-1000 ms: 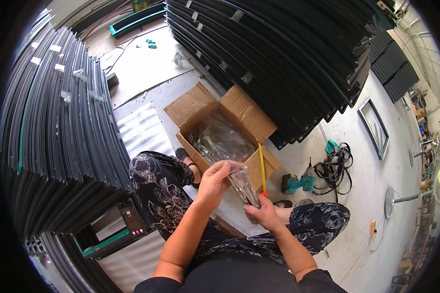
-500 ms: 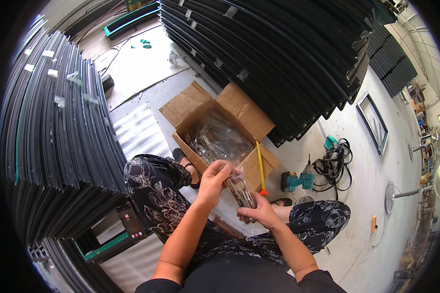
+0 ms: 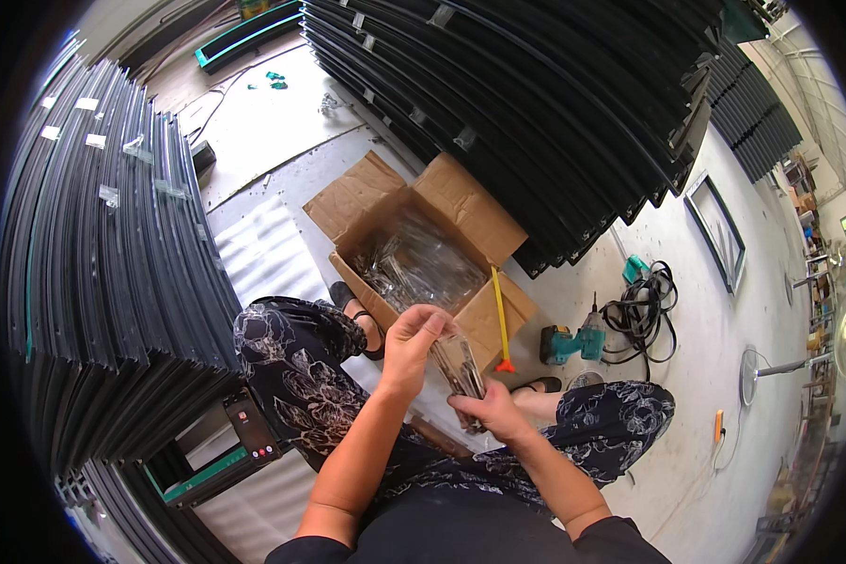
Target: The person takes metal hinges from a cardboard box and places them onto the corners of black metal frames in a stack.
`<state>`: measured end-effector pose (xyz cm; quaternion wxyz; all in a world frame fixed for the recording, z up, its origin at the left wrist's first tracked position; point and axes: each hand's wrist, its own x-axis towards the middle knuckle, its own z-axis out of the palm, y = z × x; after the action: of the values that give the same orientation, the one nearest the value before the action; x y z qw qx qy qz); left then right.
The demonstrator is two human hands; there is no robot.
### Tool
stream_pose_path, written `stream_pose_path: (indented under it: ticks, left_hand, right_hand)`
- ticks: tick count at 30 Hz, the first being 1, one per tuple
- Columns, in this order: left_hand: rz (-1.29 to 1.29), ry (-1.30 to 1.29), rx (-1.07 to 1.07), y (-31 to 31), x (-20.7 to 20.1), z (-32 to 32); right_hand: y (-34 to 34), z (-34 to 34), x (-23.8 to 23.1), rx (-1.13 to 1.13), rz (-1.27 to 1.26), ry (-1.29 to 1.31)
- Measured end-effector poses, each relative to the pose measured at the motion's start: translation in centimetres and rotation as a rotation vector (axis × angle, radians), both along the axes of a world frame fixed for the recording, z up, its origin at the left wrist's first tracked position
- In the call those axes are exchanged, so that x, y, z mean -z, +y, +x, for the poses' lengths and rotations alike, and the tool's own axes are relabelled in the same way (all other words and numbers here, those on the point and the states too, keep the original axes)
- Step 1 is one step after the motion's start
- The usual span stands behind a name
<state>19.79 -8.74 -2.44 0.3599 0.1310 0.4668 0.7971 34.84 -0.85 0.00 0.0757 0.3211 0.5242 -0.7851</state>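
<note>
A clear plastic bag (image 3: 460, 365) with slim metal-looking pieces inside is stretched between my hands, tilted in front of the cardboard box. My left hand (image 3: 414, 346) pinches the upper end of the bag between thumb and fingers. Lower down, my right hand (image 3: 496, 414) is wrapped round the bag's other end, thumb on top. What exactly the pieces are, I cannot make out. The open cardboard box (image 3: 477, 204) stands just beyond my hands, flaps folded out, with several similar clear bags (image 3: 423, 263) lying in it.
A yellow tape measure (image 3: 500, 315) hangs by the box's right side. Right of that, a teal cordless drill (image 3: 573, 345) lies near coiled black cable (image 3: 641, 305). Stacked black frames rise at the left (image 3: 113, 254) and at the far right (image 3: 536, 113). A loose frame (image 3: 714, 224) lies on the floor.
My right hand has shifted slightly left and down along with the lower end of the bag. My left hand keeps its pinch at the top.
</note>
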Motion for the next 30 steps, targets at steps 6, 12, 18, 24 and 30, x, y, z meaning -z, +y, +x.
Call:
stream_pose_path:
  ticks: [6, 12, 18, 24, 30]
  left_hand:
    - [0.086, -0.021, -0.313, 0.8, -1.4, 1.2]
    - [-0.072, 0.230, -0.091, -1.5, -1.6, 1.2]
    - [-0.321, 0.198, 0.631, -1.6, -1.0, 0.3]
    - [-0.290, 0.032, 0.234, -1.0, -1.7, -1.2]
    - [-0.261, -0.025, 0.217, -1.0, -1.4, -0.4]
  right_hand:
    - [-2.5, -1.5, 1.9, 0.250, -0.295, 0.102]
    - [1.4, -2.5, 1.5, 0.567, -0.178, 0.084]
    - [2.7, -0.6, 0.8, 0.304, 0.194, 0.113]
    - [2.6, 0.2, 0.5, 0.169, 0.164, 0.117]
    - [1.8, -0.2, 0.3, 0.069, 0.330, 0.072]
